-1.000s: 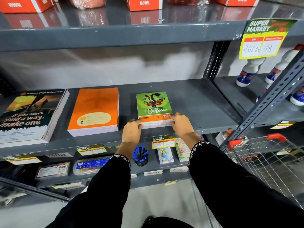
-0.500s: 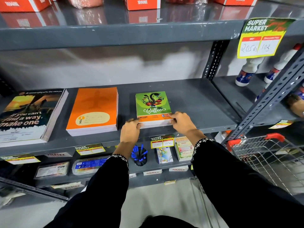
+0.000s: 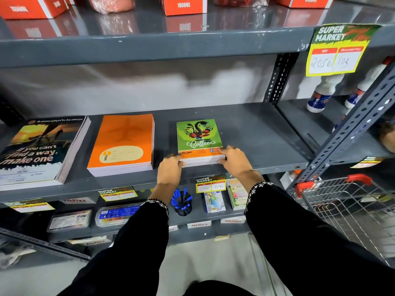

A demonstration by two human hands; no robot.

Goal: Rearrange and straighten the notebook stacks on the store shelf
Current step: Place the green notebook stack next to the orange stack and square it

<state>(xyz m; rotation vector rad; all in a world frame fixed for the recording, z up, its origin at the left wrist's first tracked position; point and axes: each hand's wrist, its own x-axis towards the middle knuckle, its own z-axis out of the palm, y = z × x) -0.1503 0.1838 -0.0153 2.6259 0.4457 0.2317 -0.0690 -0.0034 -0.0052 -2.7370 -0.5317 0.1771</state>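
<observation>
Three notebook stacks lie flat on the grey middle shelf (image 3: pixel 252 135). A small green "Coffee" stack (image 3: pixel 197 135) sits in the middle of the shelf. My left hand (image 3: pixel 170 169) presses its near left corner and my right hand (image 3: pixel 236 162) grips its near right corner, fingers curled over the stack's front edge. An orange stack (image 3: pixel 124 144) lies to its left. At the far left is a larger stack (image 3: pixel 40 148) with a sunset cover reading "If you can't find a way, make one".
A wire shopping cart (image 3: pixel 346 208) with red handles stands at the right. A slanted perforated upright (image 3: pixel 352 129) crosses there. Below are a cup of blue pens (image 3: pixel 181 201), small booklets (image 3: pixel 213 201) and boxes. Orange cartons (image 3: pixel 183 5) sit on the top shelf; white bottles (image 3: pixel 320 97) on the right.
Both hands stay on the green stack's near corners; the right hand has slid slightly further onto the front right corner. The stack has barely moved.
</observation>
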